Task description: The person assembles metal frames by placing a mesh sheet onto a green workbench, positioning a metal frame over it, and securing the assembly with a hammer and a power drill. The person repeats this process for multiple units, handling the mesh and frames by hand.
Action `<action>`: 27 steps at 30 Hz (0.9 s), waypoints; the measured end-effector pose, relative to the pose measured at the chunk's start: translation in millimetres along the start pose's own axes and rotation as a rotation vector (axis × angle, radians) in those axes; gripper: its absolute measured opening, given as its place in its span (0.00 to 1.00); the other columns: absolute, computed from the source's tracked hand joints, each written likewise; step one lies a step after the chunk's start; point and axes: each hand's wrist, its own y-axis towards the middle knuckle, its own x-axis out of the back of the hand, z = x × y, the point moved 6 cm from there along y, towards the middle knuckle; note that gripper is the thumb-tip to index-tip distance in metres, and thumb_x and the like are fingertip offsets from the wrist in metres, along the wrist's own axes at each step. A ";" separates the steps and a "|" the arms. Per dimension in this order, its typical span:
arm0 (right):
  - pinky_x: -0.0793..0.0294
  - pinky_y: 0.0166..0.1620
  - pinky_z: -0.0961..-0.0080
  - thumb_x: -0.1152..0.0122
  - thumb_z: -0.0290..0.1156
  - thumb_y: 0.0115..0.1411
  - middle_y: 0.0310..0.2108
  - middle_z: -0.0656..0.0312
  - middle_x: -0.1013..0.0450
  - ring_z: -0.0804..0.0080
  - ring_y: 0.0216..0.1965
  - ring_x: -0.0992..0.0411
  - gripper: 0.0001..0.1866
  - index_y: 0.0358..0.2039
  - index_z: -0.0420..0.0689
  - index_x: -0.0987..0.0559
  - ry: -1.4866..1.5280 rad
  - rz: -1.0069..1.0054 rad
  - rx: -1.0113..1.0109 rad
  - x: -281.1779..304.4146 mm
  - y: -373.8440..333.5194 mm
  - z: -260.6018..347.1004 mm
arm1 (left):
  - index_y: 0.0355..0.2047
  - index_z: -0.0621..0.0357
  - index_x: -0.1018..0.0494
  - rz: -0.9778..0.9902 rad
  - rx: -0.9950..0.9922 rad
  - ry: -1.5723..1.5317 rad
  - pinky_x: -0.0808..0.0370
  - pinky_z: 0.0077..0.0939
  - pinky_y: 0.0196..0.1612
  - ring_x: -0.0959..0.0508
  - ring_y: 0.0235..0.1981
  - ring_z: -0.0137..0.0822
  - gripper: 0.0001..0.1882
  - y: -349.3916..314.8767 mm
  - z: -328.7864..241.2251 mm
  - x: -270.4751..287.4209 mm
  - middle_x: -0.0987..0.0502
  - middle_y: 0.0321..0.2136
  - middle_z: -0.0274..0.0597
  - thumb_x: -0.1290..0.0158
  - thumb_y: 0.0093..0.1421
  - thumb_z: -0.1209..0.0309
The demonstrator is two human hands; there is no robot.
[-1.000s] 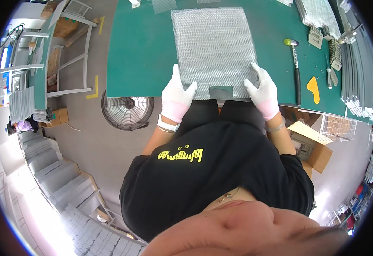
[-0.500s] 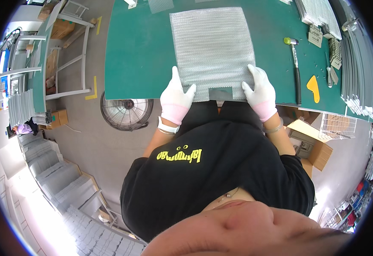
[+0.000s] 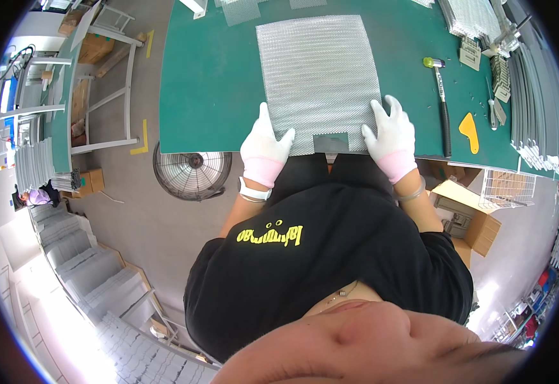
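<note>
A large square sheet of silvery metal mesh (image 3: pixel 318 70) lies flat on the green table (image 3: pixel 209 89), its near edge at the table's front edge. My left hand (image 3: pixel 265 144), in a white glove with a pink cuff, rests on the sheet's near left corner with fingers spread. On the near right corner my right hand (image 3: pixel 391 137), gloved the same, lies flat with fingers apart. Between the hands a small grey plate (image 3: pixel 330 142) sits on the mesh's near edge.
A hammer (image 3: pixel 442 102) and a yellow scraper (image 3: pixel 469 131) lie right of the sheet. Stacks of mesh and metal strips (image 3: pixel 529 96) fill the table's right side. A floor fan (image 3: pixel 191 171) stands below the table's left front, open cardboard boxes (image 3: pixel 468 214) at the right.
Both hands stay on the sheet's near corners. The sheet and the hands sit slightly higher in the view than a second ago.
</note>
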 end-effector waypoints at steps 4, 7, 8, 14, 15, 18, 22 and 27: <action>0.41 0.61 0.44 0.40 0.28 0.55 0.57 0.51 0.32 0.47 0.58 0.35 0.25 0.56 0.45 0.25 -0.188 -0.134 0.268 5.9 4.5 25.4 | 0.64 0.62 0.37 -0.136 -0.143 0.101 0.31 0.45 0.59 0.29 0.56 0.52 0.42 1.6 -10.5 16.4 0.29 0.54 0.53 0.36 0.53 0.56; 0.44 0.63 0.39 0.45 0.24 0.55 0.59 0.51 0.31 0.46 0.61 0.37 0.25 0.56 0.42 0.26 -0.090 -0.041 0.373 -22.2 -4.1 27.1 | 0.62 0.54 0.33 -0.091 -0.463 0.198 0.48 0.60 0.67 0.36 0.61 0.54 0.37 5.0 -12.7 -6.3 0.30 0.56 0.47 0.38 0.54 0.56; 0.45 0.63 0.39 0.45 0.24 0.55 0.59 0.51 0.31 0.46 0.62 0.37 0.26 0.56 0.41 0.27 -0.078 0.011 0.379 -27.7 -3.4 27.1 | 0.60 0.52 0.31 -0.080 -0.473 0.202 0.50 0.62 0.67 0.36 0.61 0.54 0.34 7.1 -11.8 -6.4 0.30 0.55 0.47 0.39 0.54 0.55; 0.52 0.66 0.38 0.41 0.45 0.60 0.64 0.52 0.38 0.47 0.66 0.42 0.34 0.63 0.42 0.33 -0.158 0.140 0.275 -29.9 -11.3 32.9 | 0.47 0.50 0.22 -0.041 -0.670 0.018 0.45 0.61 0.65 0.30 0.57 0.51 0.21 71.8 -12.9 26.6 0.24 0.47 0.47 0.40 0.56 0.54; 0.52 0.66 0.38 0.41 0.45 0.61 0.64 0.52 0.38 0.47 0.67 0.43 0.34 0.63 0.42 0.33 -0.148 0.142 0.275 -29.2 -11.0 32.5 | 0.48 0.52 0.22 -0.011 -0.557 -0.109 0.40 0.56 0.63 0.28 0.56 0.52 0.22 110.8 -3.6 34.7 0.24 0.49 0.48 0.41 0.57 0.54; 0.55 0.67 0.38 0.42 0.50 0.60 0.65 0.52 0.38 0.47 0.68 0.44 0.36 0.64 0.44 0.34 -0.129 0.163 0.274 -27.6 -9.1 34.5 | 0.50 0.58 0.23 -0.476 -0.297 -0.148 0.28 0.41 0.57 0.24 0.52 0.54 0.25 223.6 44.5 44.2 0.23 0.52 0.53 0.44 0.60 0.52; 0.57 0.68 0.37 0.42 0.57 0.58 0.66 0.51 0.38 0.46 0.69 0.46 0.41 0.65 0.45 0.34 -0.114 0.179 0.258 -29.6 -9.1 33.8 | 0.58 0.62 0.30 -0.284 0.292 -0.332 0.30 0.39 0.59 0.25 0.56 0.52 0.28 321.2 86.9 19.5 0.25 0.54 0.58 0.46 0.63 0.55; 0.59 0.68 0.37 0.41 0.59 0.57 0.66 0.51 0.38 0.46 0.69 0.46 0.42 0.65 0.44 0.35 -0.101 0.172 0.222 -31.7 -9.7 30.5 | 0.59 0.58 0.30 -0.036 -0.042 -0.112 0.28 0.35 0.57 0.22 0.52 0.46 0.21 354.8 65.7 22.4 0.24 0.55 0.49 0.51 0.68 0.65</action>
